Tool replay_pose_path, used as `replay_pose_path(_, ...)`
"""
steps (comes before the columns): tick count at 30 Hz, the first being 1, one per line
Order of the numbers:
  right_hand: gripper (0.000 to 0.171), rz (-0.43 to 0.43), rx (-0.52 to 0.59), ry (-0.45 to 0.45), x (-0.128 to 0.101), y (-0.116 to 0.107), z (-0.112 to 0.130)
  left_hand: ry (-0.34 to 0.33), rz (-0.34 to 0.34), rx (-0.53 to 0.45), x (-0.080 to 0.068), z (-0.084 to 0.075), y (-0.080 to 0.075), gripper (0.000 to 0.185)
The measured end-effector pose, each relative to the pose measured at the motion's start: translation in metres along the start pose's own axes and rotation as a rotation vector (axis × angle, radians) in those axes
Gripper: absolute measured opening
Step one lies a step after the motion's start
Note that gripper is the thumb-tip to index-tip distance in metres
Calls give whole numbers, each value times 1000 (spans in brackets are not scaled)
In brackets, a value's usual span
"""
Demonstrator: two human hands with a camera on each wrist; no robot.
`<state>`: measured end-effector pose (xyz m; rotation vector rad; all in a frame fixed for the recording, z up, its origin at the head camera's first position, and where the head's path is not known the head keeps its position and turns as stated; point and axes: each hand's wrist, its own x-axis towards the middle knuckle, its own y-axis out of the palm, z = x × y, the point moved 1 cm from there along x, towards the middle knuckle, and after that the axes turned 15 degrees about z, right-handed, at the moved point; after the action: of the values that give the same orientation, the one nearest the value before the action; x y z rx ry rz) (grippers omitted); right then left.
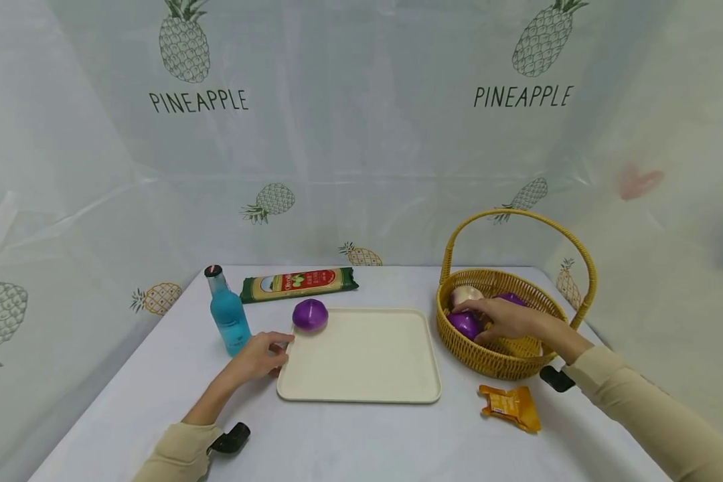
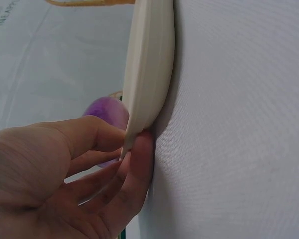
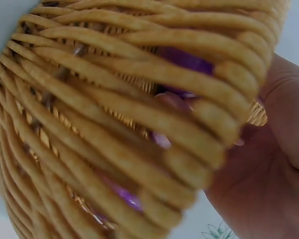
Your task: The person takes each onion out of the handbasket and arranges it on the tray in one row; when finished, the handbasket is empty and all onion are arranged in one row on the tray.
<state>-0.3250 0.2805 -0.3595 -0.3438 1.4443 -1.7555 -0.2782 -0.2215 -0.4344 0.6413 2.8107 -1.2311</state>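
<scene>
At the left edge of a cream tray (image 1: pixel 361 355), my left hand (image 1: pixel 259 356) pinches the rim, thumb above and fingers below, as the left wrist view shows. A round purple onion (image 1: pixel 310 315) sits at the tray's back left corner. My right hand (image 1: pixel 501 317) reaches inside the wicker basket (image 1: pixel 488 365), its thumb and fingers curled round another purple onion (image 1: pixel 465 325). Beside that lie a whitish round item (image 1: pixel 466 294) and a further purple one (image 1: pixel 511 298). Seen from the right wrist, the basket's weave (image 3: pixel 134 114) hides most of the fingers.
A bottle of blue liquid (image 1: pixel 229 314) stands left of the tray, close to my left hand. Behind the tray lies a long green and red packet (image 1: pixel 298 284). An orange wrapped snack (image 1: pixel 509 407) lies in front of the basket, whose tall handle (image 1: pixel 518 213) arches above my right hand.
</scene>
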Motion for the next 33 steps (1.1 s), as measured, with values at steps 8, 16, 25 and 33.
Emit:
replay_pose_path(8, 63, -43, 42, 30, -4, -5, -3, -20, 8, 1, -1, -1, 0, 46)
replay_pose_path(16, 62, -151, 52, 38, -13, -31, 3, -5, 7, 9, -3, -2, -1, 46)
replay_pose_path(25, 64, -152, -3, 59, -10, -44, 18, -10, 7, 9, -1, 0, -2, 46)
replay_pose_path(33, 65, -133, -57, 72, 18, -57, 43, -14, 0, 5, 0, -1, -1, 46)
